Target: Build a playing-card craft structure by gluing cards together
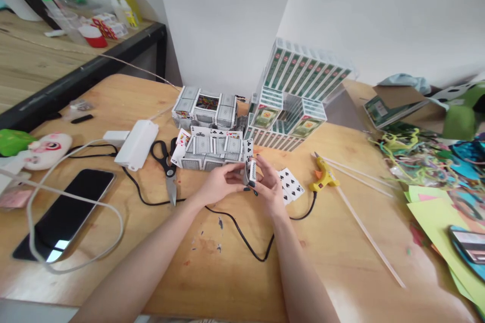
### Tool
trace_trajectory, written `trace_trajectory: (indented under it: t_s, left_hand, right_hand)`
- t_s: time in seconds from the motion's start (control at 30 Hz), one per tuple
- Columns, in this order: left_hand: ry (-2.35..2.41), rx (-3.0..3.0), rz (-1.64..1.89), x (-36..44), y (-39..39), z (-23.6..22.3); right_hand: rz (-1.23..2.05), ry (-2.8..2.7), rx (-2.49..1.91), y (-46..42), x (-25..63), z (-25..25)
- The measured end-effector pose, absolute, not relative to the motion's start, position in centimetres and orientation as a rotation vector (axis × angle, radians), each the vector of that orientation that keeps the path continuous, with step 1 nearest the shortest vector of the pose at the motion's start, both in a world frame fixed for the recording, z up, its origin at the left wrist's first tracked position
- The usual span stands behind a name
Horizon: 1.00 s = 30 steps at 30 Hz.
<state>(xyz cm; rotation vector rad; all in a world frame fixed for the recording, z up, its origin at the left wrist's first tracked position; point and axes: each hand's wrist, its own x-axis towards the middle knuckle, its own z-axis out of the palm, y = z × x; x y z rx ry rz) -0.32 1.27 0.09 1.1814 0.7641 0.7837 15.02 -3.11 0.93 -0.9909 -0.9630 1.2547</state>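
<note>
Between my hands is a small folded playing card (252, 171), its patterned back partly showing. My left hand (223, 181) pinches it from the left, and my right hand (270, 186) grips its right side with fingertips. Just beyond stands a box-like structure of playing cards (212, 147) with grey backs, some faces showing at its edges. Behind it is a second card structure (206, 108) with an opening on top. Loose spade cards (291, 185) lie right of my right hand. Farther right rests a yellow hot glue gun (323, 175).
Stacked green-and-white card boxes (303, 73) stand at the back. Black-handled scissors (166, 171), a white adapter (138, 144) and a phone (68, 214) lie left. A black cord (242, 232) crosses in front. Glue sticks (369, 234), coloured paper (435, 219) and craft scraps lie right.
</note>
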Motion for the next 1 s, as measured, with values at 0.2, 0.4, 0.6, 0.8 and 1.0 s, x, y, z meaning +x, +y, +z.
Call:
trace_trajectory:
  t_s: [0.2,0.4,0.6,0.8,1.0]
  left_hand:
    - [0.786,1.469,0.910,-0.4,1.1,-0.5]
    - [0.907,1.794,1.021,-0.2,0.7,-0.2]
    - [1.030,2.086,1.092,-0.1,0.1,0.7]
    - [1.038,2.127,1.101,0.0,0.1,0.4]
    - [1.029,2.122,1.114,0.1,0.0,0.2]
  right_hand:
    - [1.354,-1.012,-0.915,-3.2,15.1,1.5]
    - [1.296,-0.924,-1.169,-3.1,14.6,1.4]
    - [1.276,-0.902,-1.201,-2.9,14.2,1.0]
    - [1.263,-0.947,-1.203,-3.0,14.2,1.4]
    - [1.189,-1.023,-1.258,-3.0,14.3,1.4]
